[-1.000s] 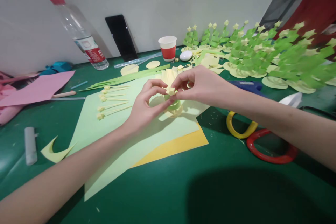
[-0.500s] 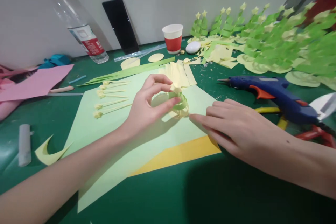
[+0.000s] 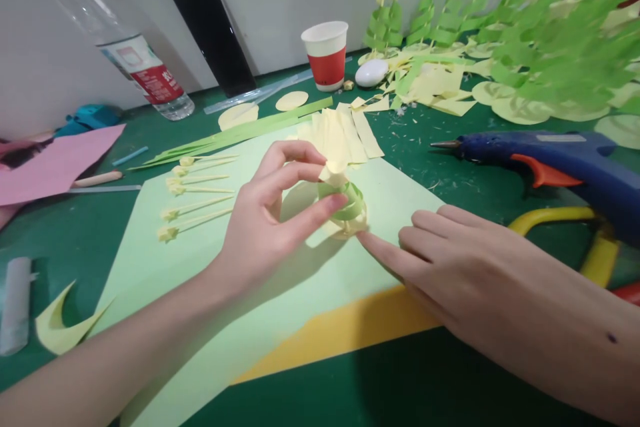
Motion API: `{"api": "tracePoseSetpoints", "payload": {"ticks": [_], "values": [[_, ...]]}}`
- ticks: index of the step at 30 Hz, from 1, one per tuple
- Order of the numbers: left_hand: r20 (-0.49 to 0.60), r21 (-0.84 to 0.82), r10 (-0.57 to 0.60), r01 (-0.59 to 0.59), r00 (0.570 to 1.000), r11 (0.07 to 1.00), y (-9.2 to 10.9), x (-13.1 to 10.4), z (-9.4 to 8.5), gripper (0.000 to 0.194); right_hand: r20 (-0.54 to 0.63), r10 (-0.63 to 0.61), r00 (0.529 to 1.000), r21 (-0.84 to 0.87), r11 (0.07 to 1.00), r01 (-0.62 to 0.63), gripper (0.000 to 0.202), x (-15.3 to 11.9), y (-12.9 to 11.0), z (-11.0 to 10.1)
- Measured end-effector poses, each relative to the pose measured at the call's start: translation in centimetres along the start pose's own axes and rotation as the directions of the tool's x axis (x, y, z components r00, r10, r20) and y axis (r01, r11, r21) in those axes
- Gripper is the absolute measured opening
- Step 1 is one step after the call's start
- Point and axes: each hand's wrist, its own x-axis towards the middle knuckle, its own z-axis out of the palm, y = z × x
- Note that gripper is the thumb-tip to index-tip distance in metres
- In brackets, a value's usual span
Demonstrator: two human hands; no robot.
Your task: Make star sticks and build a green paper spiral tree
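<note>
My left hand (image 3: 295,197) pinches a small paper plant (image 3: 353,203) between thumb and fingers. It has a curled green strip, a pale yellow star top and a round pale base (image 3: 345,232), and stands upright on the light green paper sheet (image 3: 270,280). My right hand (image 3: 450,267) holds nothing; its index finger stretches out to the edge of that base, apparently touching it, while the other fingers curl back and the thumb is hidden. Left of the plant lie several star-tipped paper stems (image 3: 197,213). Behind it are pale yellow paper strips (image 3: 345,133).
On the right lies a blue glue gun (image 3: 540,153) beside yellow-handled pliers (image 3: 555,217). At the back stand a bottle (image 3: 150,80), a phone (image 3: 213,33), a red-and-white cup (image 3: 326,60) and several similar paper plants (image 3: 540,60). Pink paper (image 3: 55,160) lies left.
The view has moved closer and tilted slightly. My left hand keeps its pinch on the paper plant, and my right index finger stays at its base, now slightly nearer or against it.
</note>
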Motion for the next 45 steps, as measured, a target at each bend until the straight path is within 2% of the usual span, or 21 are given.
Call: {"api": "tracePoseSetpoints", "payload": {"ticks": [4,14,19,29,32,36,39,45], "values": [[0.001,0.04,-0.012,0.012,1.0,0.999,0.1,0.0,0.0,0.028,-0.042,0.016,0.999,-0.028,0.999,-0.017,0.058,0.1,-0.2,0.0],[0.013,0.013,0.007,-0.008,1.0,1.0,0.1,-0.1,0.0,0.013,-0.063,0.039,0.997,0.034,0.999,-0.037,0.051,0.2,-0.4,0.2],[0.014,-0.013,0.004,-0.004,1.0,1.0,0.0,-0.1,0.0,0.02,-0.043,0.048,0.998,0.011,0.999,-0.048,0.047,0.1,-0.5,-0.2],[-0.005,-0.098,0.015,-0.016,1.0,0.995,-0.3,-0.1,0.1,0.006,-0.027,-0.026,0.999,-0.054,0.998,0.025,0.041,-0.3,-0.4,0.0],[-0.024,-0.095,0.04,-0.043,0.999,0.995,-0.4,-0.1,0.2,0.006,-0.13,-0.036,0.991,-0.115,0.993,0.021,0.031,-0.4,-0.7,-0.9],[-0.017,-0.073,0.068,-0.069,0.998,0.995,-0.5,-0.2,0.2,0.006,-0.292,-0.096,0.952,-0.165,0.985,0.048,0.024,0.0,-1.6,-2.0],[-0.022,-0.079,0.079,-0.08,0.997,0.994,-0.5,-0.2,0.2,0.005,-0.3,-0.159,0.94,-0.233,0.968,0.089,0.024,1.1,-1.9,-1.9],[-0.032,-0.08,0.108,-0.11,0.994,0.991,-0.8,-0.1,0.3,0.007,-0.273,-0.191,0.943,-0.351,0.932,0.087,0.026,3.3,-2.1,-0.6]]}}
